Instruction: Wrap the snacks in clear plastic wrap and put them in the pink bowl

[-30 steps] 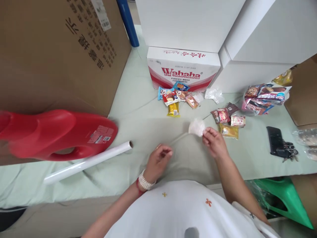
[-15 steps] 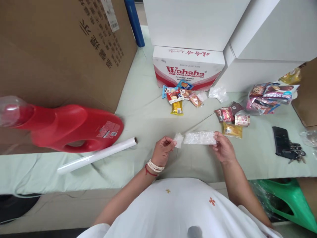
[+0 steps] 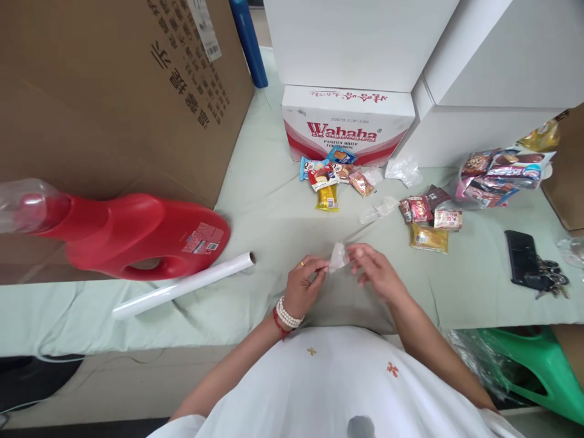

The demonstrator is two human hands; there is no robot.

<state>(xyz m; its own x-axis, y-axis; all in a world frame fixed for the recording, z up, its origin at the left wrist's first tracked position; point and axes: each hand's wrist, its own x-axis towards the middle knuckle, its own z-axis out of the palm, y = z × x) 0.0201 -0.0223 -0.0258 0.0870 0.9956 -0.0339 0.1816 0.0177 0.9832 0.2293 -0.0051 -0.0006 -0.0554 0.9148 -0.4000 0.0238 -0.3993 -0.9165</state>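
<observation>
In the head view, my left hand (image 3: 306,281) is closed in a pinch on the lower left edge of a small crumpled piece of clear plastic (image 3: 338,257). My right hand (image 3: 375,271) is just right of it, fingers apart and a little blurred; whether a fingertip touches the plastic I cannot tell. Beyond the hands, a crumpled strip of clear plastic (image 3: 378,208) lies on the table. Right of the strip is a small group of wrapped snacks (image 3: 418,210), with a yellow packet (image 3: 429,238) nearest me.
More snack packets (image 3: 323,177) lie before a Wahaba-style white and red carton marked Wahaha (image 3: 349,125). A full snack bag (image 3: 502,176) stands at right, near a phone with keys (image 3: 524,261). Left are a red jug-shaped container (image 3: 150,237), a white roll (image 3: 182,286) and a cardboard box (image 3: 114,91).
The long clear plastic strip has left my right hand and lies farther back on the table. My right hand has moved left, close to the small piece in my left hand.
</observation>
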